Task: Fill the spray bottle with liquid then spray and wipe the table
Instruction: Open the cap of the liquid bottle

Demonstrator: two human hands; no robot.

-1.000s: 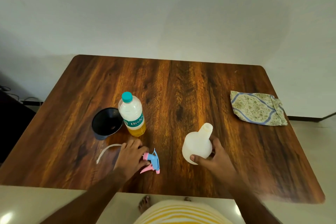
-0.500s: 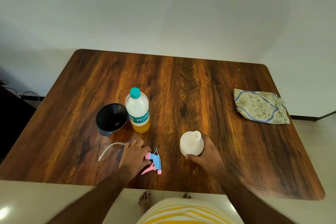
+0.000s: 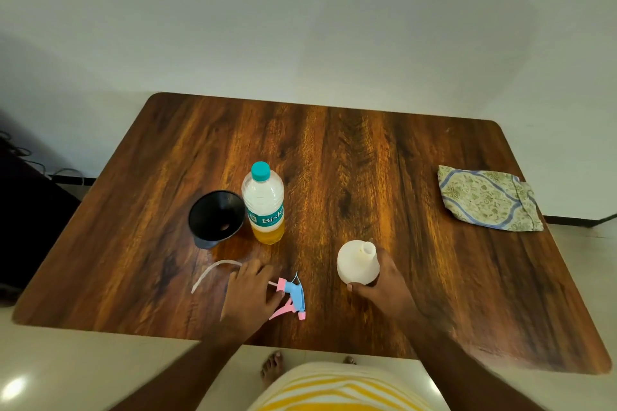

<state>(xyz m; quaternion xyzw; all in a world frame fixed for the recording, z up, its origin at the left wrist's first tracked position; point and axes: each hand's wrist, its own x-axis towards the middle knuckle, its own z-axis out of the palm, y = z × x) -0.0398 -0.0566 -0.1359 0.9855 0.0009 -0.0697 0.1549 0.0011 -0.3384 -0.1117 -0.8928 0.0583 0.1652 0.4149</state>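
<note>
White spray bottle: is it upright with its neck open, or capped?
Upright and open. The white spray bottle stands on the table, bare neck facing up, right hand around it; the spray head lies apart under the left hand.

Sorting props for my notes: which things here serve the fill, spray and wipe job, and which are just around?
Job: white spray bottle, pink-blue trigger head with tube, black funnel, capped liquid bottle, patterned cloth, table.
Around: cables on the floor.

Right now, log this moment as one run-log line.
stage: pre-fill | right hand: holding upright spray bottle, neck open | left hand: on spray head | funnel: unused
</note>
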